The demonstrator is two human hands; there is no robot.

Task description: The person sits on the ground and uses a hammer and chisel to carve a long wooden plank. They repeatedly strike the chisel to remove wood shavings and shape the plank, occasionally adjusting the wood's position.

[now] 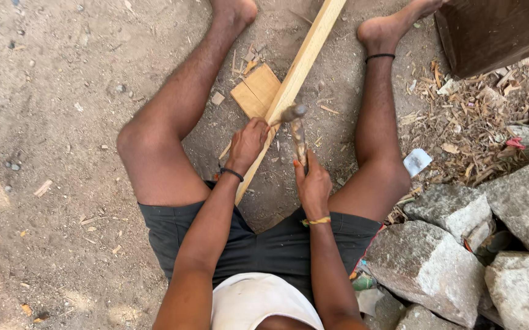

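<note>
A person sits on a bare, gritty dirt floor (51,122) with legs spread wide, and a long, pale, square-edged wooden batten (298,70) runs on a slant between the knees, its near end low by the left thigh and its far end leaving the top of the view. The left hand (247,143) lies on the batten's near stretch with its grip clenched about something small against the wood; what it pinches is too blurred to tell. The right hand (313,186) has its grip wrapped round the rough, mottled wooden handle of a small hammer with a dull metal head (295,122); the head hangs just over the batten, beside the left hand's knuckles, and is smeared by motion. A dark cord bracelet circles the left wrist and a yellow band the right. Just past the hands, a flat, square, tan offcut of board (253,91) lies on the dirt, tucked against the batten's left edge, with pale splinters scattered near it. To the right, a loose heap of dry wood shavings and chips (466,116) spreads over the ground, and rough, grey, angular stone blocks (426,263) are stacked beside the right thigh. The corner of a dark brown wooden box (496,30) shows at the upper right, near the right foot
</note>
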